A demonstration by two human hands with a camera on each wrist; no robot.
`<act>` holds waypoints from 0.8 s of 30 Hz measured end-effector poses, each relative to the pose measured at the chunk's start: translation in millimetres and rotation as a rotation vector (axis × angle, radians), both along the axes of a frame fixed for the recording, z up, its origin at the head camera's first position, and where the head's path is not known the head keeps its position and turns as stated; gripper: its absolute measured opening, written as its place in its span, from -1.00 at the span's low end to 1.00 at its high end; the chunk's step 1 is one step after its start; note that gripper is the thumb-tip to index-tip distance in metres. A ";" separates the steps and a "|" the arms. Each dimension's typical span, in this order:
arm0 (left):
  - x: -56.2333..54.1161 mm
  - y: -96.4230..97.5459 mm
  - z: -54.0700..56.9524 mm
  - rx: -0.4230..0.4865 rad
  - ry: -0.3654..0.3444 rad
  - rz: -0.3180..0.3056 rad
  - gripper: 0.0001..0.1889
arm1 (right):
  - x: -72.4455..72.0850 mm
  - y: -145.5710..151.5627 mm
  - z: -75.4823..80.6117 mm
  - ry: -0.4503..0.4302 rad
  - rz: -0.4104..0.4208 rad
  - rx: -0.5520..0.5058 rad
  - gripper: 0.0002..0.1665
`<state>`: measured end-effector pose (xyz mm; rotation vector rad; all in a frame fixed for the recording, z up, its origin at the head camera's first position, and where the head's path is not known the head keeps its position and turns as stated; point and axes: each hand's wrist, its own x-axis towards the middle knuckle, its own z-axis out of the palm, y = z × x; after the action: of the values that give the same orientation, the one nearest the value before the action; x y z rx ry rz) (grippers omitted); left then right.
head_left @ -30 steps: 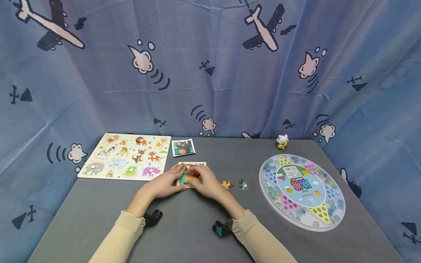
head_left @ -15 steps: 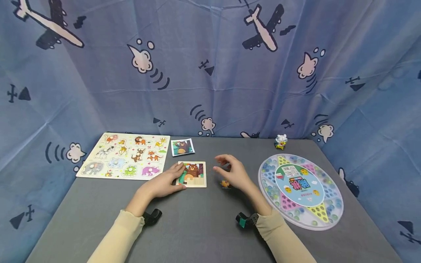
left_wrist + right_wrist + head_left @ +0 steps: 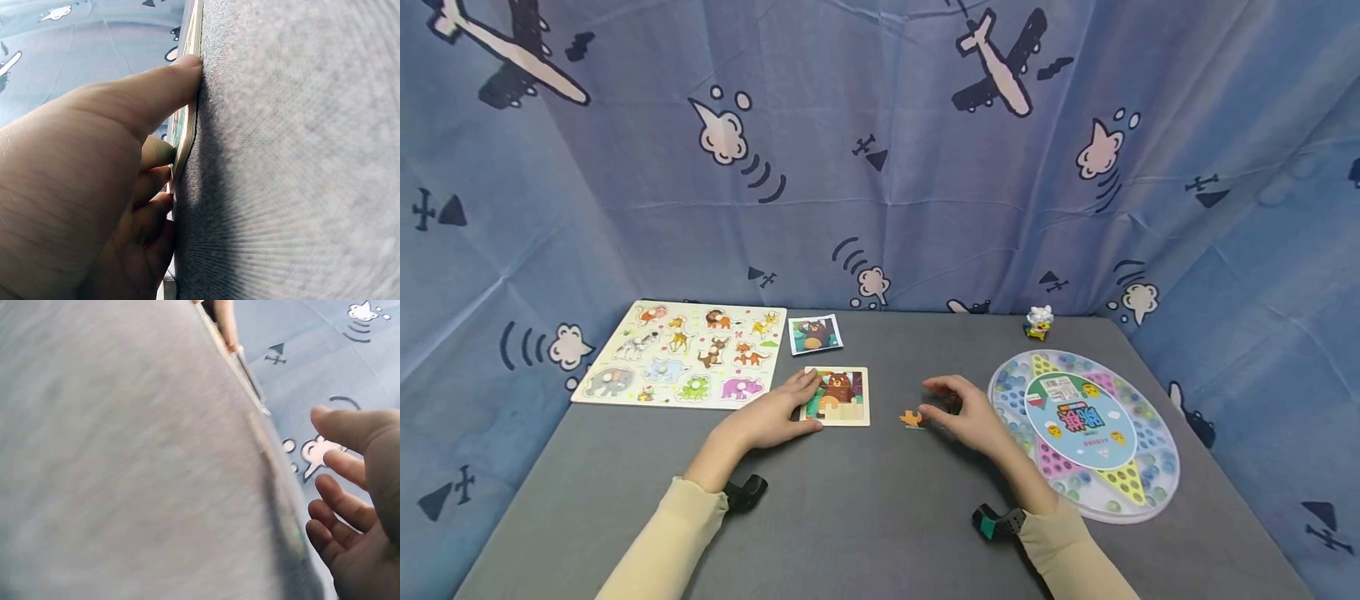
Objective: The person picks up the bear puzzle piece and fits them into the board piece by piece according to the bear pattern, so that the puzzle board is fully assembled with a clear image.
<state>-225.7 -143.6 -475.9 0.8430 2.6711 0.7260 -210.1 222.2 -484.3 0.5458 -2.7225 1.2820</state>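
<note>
A small square puzzle board (image 3: 853, 414) with a bear picture lies mid-table, its lower right part bare wood. My left hand (image 3: 772, 414) holds the board's left side, thumb at the near edge and fingertips by the far edge. The left wrist view shows the thumb (image 3: 162, 94) against the board's edge. To the right of the board lies an orange puzzle piece (image 3: 912, 418). My right hand (image 3: 967, 414) is just beyond that piece, fingers curved and apart. In the right wrist view nothing is between the fingers. A dark piece under the right hand is mostly hidden.
A bear picture card (image 3: 815, 335) lies behind the board. At left is a large animal peg puzzle (image 3: 625, 393). A round Chinese checkers board (image 3: 1082, 437) sits close to my right forearm, with a small white-and-yellow figurine (image 3: 1039, 322) behind it. A patterned curtain (image 3: 880, 167) hangs behind the table.
My right hand has left the puzzle board and moved right, past the orange piece, to over the spot of the dark piece. The left hand stays on the board.
</note>
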 end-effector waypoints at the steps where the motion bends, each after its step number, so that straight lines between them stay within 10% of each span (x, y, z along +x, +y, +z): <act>1: -0.1 0.1 -0.1 0.000 0.000 -0.001 -0.15 | 0.5 0.9 -3.2 0.011 0.007 0.010 -0.51; 11: -0.5 0.8 -2.1 0.007 -0.005 0.007 -0.16 | 1.7 7.1 -21.0 0.187 0.109 0.138 -0.53; 24: -0.1 1.2 -1.0 0.007 -0.002 0.013 -0.16 | -0.2 9.0 -21.1 0.184 0.158 0.168 -0.73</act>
<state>-225.8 -142.3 -476.8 0.8265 2.6764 0.7387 -210.3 231.3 -505.4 0.8646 -2.6915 0.9803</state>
